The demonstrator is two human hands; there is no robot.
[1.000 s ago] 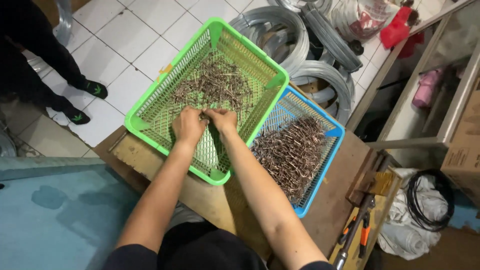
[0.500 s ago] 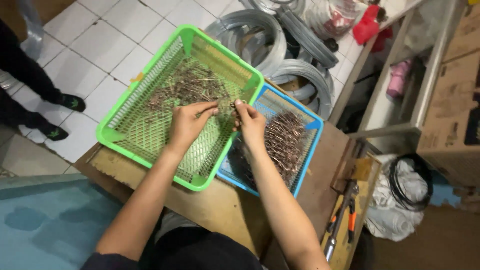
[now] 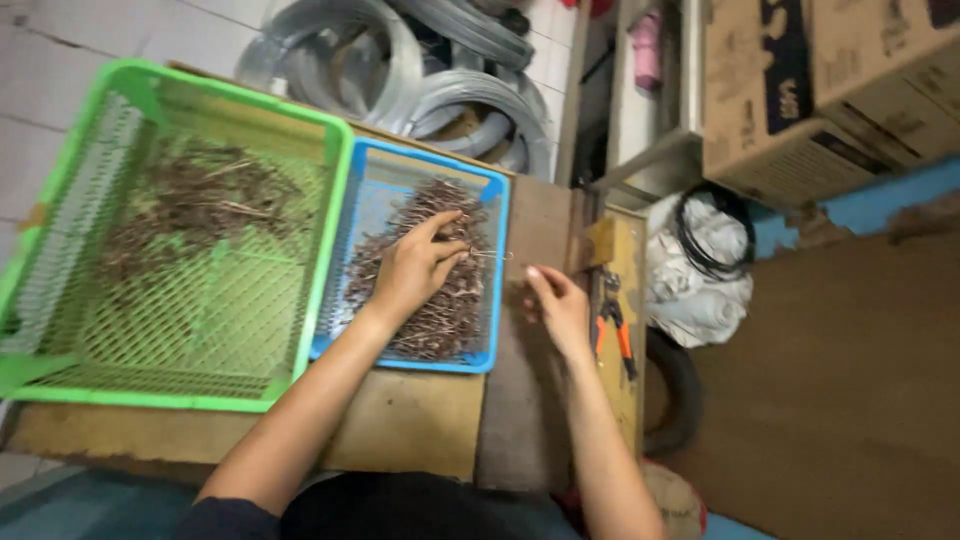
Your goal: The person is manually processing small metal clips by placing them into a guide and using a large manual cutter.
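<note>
Right hand [image 3: 560,308] on wooden bench [image 3: 530,400], fingers loosely curled, holding nothing, beside orange-handled pliers [image 3: 615,330]. Left hand [image 3: 415,265] in blue basket [image 3: 430,265], fingers together on brown wire pieces [image 3: 445,310]. Green basket [image 3: 180,240] alongside. Wire coils [image 3: 400,70] beyond.

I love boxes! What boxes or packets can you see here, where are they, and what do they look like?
Large brown cardboard box: top right, on the floor, dark printed panel on its side.
Second brown cardboard box: far top-right corner, against the first, dark markings.
No signs or screens visible.
</note>
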